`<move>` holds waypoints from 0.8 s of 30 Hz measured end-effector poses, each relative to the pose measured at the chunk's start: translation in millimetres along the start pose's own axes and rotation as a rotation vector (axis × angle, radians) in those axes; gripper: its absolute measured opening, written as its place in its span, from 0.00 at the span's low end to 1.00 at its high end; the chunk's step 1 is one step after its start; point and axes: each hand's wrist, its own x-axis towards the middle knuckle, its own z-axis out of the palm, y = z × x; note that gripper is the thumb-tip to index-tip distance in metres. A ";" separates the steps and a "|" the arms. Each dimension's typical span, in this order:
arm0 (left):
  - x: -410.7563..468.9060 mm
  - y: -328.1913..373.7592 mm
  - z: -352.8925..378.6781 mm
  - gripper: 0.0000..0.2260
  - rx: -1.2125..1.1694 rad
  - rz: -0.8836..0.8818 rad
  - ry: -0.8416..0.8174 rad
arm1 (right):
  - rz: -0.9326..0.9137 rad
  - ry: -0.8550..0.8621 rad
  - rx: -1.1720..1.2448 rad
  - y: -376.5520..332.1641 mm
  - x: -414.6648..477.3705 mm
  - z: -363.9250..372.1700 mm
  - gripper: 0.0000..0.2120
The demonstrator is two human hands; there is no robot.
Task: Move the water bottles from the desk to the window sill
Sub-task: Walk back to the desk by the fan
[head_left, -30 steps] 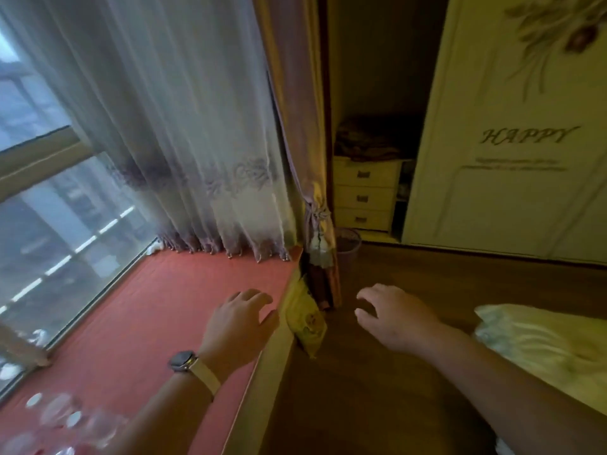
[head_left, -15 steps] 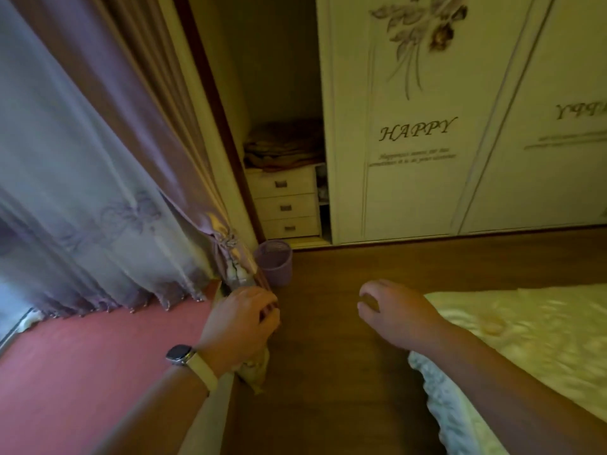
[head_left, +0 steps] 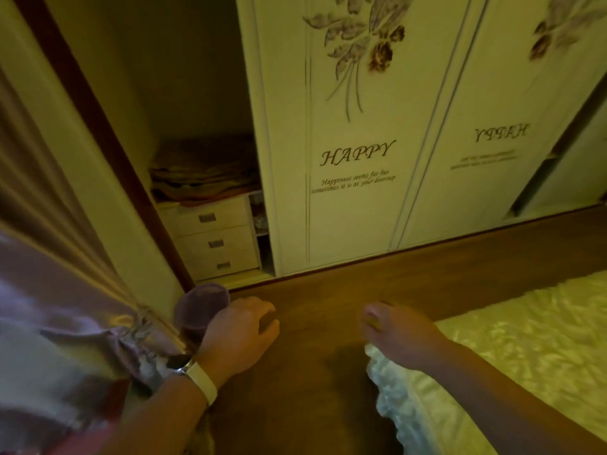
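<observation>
No water bottle, desk or window sill shows in the head view. My left hand point(head_left: 241, 334), with a watch on a white strap at the wrist, hangs over the brown wooden floor with its fingers curled loosely and nothing in it. My right hand point(head_left: 399, 333) hovers at the same height by the corner of the bed, fingers bent downward and likewise holding nothing. The two hands are about a hand's width apart.
A tied-back curtain point(head_left: 75, 330) fills the lower left. A purple bin point(head_left: 200, 307) stands by the open wardrobe with small drawers point(head_left: 213, 239). Sliding doors point(head_left: 358, 165) marked HAPPY face me. A bed with pale yellow cover point(head_left: 512, 353) lies right, with wooden floor point(head_left: 328, 290) between.
My view has swung right, away from the window and red sill with its bottles, toward the wardrobe and bed. Both hands stayed in front of me, with nothing in them, fingers curling more.
</observation>
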 end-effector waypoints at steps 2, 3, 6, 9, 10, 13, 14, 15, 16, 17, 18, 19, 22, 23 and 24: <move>39.4 -8.5 -9.0 0.19 0.028 0.067 -0.022 | 0.036 0.048 -0.008 1.2 27.2 -12.6 0.14; 58.7 -12.1 -13.7 0.19 0.035 0.095 -0.028 | 0.054 0.076 -0.001 3.2 39.6 -18.4 0.14; 110.6 -13.8 -22.7 0.19 0.002 0.134 -0.044 | 0.110 0.135 0.022 10.5 66.9 -35.0 0.17; 160.7 -1.8 -24.7 0.17 -0.005 0.198 -0.061 | 0.148 0.146 0.031 24.1 90.7 -48.0 0.18; 177.9 4.4 -24.2 0.16 -0.005 0.215 -0.064 | 0.170 0.153 0.035 31.5 100.7 -52.5 0.19; 230.2 24.4 -21.2 0.16 -0.010 0.261 -0.069 | 0.219 0.191 0.047 60.7 135.6 -65.5 0.19; 247.5 30.7 -19.4 0.16 -0.011 0.271 -0.080 | 0.230 0.192 0.052 70.6 147.8 -69.8 0.19; 265.6 36.8 -16.9 0.17 -0.010 0.280 -0.088 | 0.236 0.193 0.057 80.6 160.6 -74.1 0.20; 284.2 42.8 -13.2 0.17 -0.011 0.286 -0.094 | 0.240 0.193 0.061 91.5 174.1 -78.8 0.20; 302.5 49.6 -8.8 0.17 -0.008 0.289 -0.098 | 0.242 0.198 0.064 102.9 187.4 -83.5 0.21; 320.7 56.5 -4.2 0.17 -0.002 0.292 -0.099 | 0.249 0.204 0.074 114.6 201.3 -88.4 0.21; 339.0 64.5 -0.4 0.17 0.007 0.292 -0.098 | 0.251 0.213 0.087 127.1 215.1 -94.4 0.21; 393.3 91.8 6.1 0.17 0.011 0.288 -0.131 | 0.263 0.195 0.135 164.6 251.7 -115.3 0.20; 409.8 102.8 6.7 0.18 0.018 0.293 -0.146 | 0.273 0.185 0.147 177.0 261.2 -123.6 0.20; 425.9 114.2 6.6 0.18 0.027 0.301 -0.155 | 0.280 0.181 0.158 189.8 269.9 -132.4 0.20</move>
